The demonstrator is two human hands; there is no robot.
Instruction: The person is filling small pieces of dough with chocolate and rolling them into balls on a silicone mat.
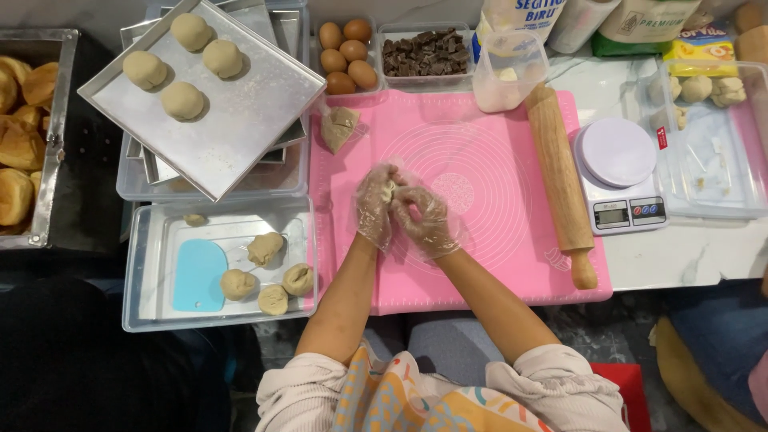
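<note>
We count four dough balls point(182, 58) on the tilted tray point(240, 120) at top left, and four dough lumps point(268, 272) in the clear tub point(144, 272) below it, plus a small scrap point(194, 219) near that tub's upper edge. A blue scraper point(198, 275) lies in the same tub. Six eggs point(346, 56) sit in a small box above the pink mat point(496, 200), one box of chocolate chunks point(426, 52) stands beside them, and one torn dough piece point(339, 126) rests on the mat's upper left corner.

Both hands wear thin plastic gloves. Our left hand point(374, 206) and right hand point(422, 220) are cupped together over the middle of the mat, fingers curled around a small dough piece point(390, 190). Only a pale sliver of it shows between the fingers, so we cannot tell its shape.

The buns point(20, 128) in the metal pan at far left are cut off by the picture's edge, so we cannot count them. More dough bits point(704, 88) lie in a clear box at right, blurred through its wall. The bags along the top edge are cut off.

On the mat's right side lies one rolling pin point(560, 180), and just beside it one scale point(618, 172). A clear cup point(510, 70) stands at the pin's upper end. Nothing lies between the hands and the tubs at left.
</note>
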